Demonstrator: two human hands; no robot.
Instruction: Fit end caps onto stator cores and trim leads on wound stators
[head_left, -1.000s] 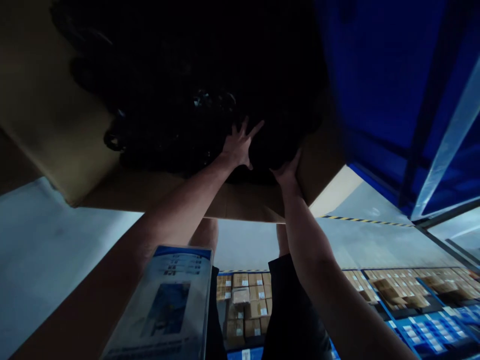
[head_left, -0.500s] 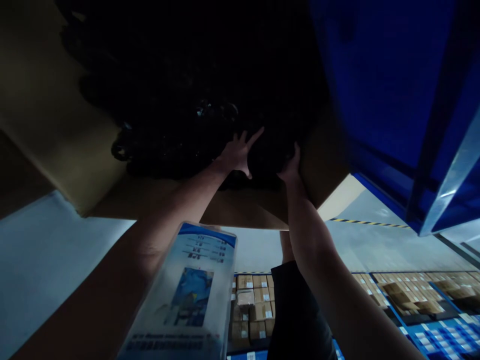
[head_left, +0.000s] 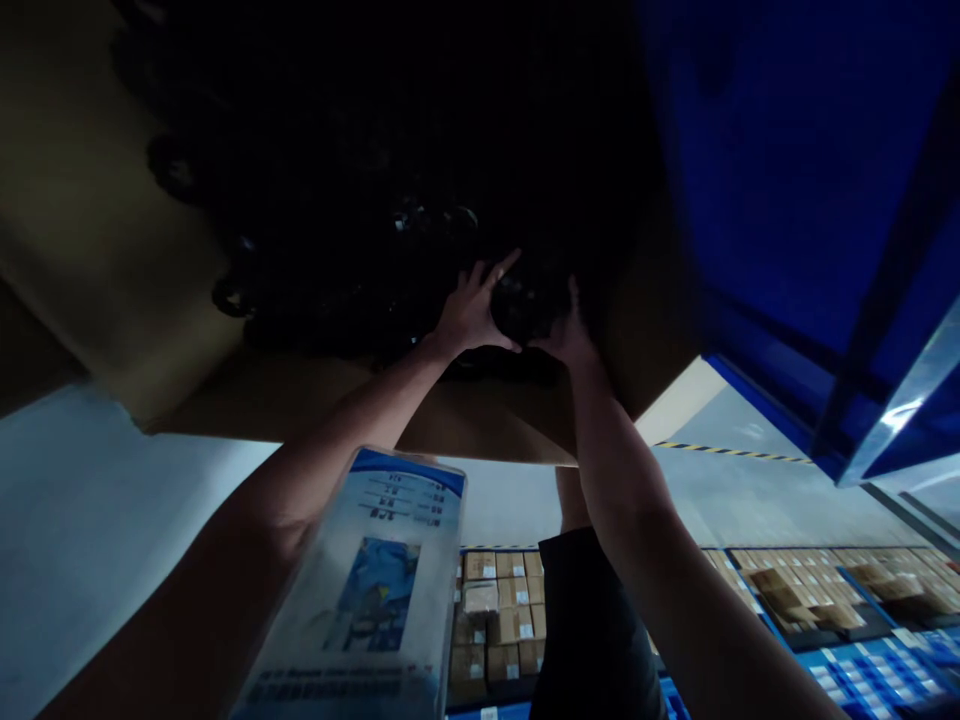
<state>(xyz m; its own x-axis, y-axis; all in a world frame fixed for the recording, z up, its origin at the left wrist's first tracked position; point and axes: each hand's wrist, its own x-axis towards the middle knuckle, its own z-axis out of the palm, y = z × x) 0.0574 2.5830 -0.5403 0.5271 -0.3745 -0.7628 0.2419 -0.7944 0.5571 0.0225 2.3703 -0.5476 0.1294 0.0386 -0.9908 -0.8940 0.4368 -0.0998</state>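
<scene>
A big open cardboard box [head_left: 90,250] is full of black, rounded parts that are hard to make out in the dark. Both my arms reach into it. My left hand [head_left: 469,315] curls its fingers and thumb round the left side of one black round part [head_left: 525,300]. My right hand [head_left: 568,335] presses against the same part from the right, thumb up, with its other fingers lost in shadow. The part sits between the two hands near the box's near wall.
A plastic-sleeved printed card [head_left: 360,590] hangs close under the camera. A blue rack [head_left: 787,200] stands at the right. Below are stacked small cartons [head_left: 495,610], more cartons in blue trays [head_left: 840,585], and a grey floor with a yellow-black stripe [head_left: 735,452].
My left hand went from spread flat on the black parts to curled round one part. My right hand moved left from the box wall to meet it.
</scene>
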